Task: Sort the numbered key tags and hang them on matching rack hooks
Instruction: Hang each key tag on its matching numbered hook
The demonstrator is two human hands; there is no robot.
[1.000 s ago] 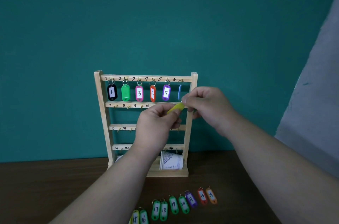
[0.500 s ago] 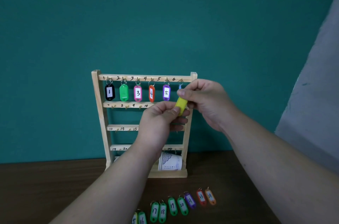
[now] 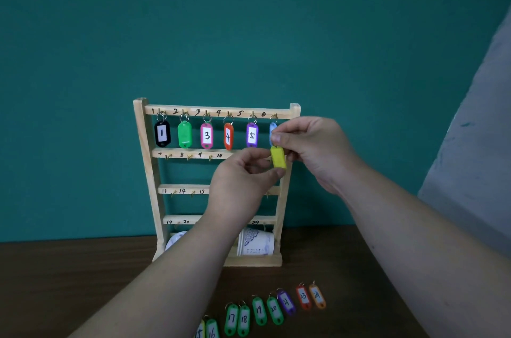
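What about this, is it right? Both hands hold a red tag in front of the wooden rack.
Not quite: it is not red. The head view shows the left hand and right hand holding a yellow tag in front of the wooden rack.

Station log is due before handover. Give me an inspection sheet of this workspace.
Surface: dark wooden table; the rack stands at its back.
Job's things: wooden rack, upright. Hung tags fill the top row, and the blue tag at hook 6 is partly hidden. Lower hooks in view are bare. The yellow tag is held before the rack's right side. Loose tags lie in a row at the front, with numbers between 15 and 24.
Clutter: paper cup on its side in the rack's base.
Grippers: left hand pinches the yellow tag's lower end. Right hand pinches its top.
Cables: nothing seen.
Surroundings: teal wall; grey surface at right.
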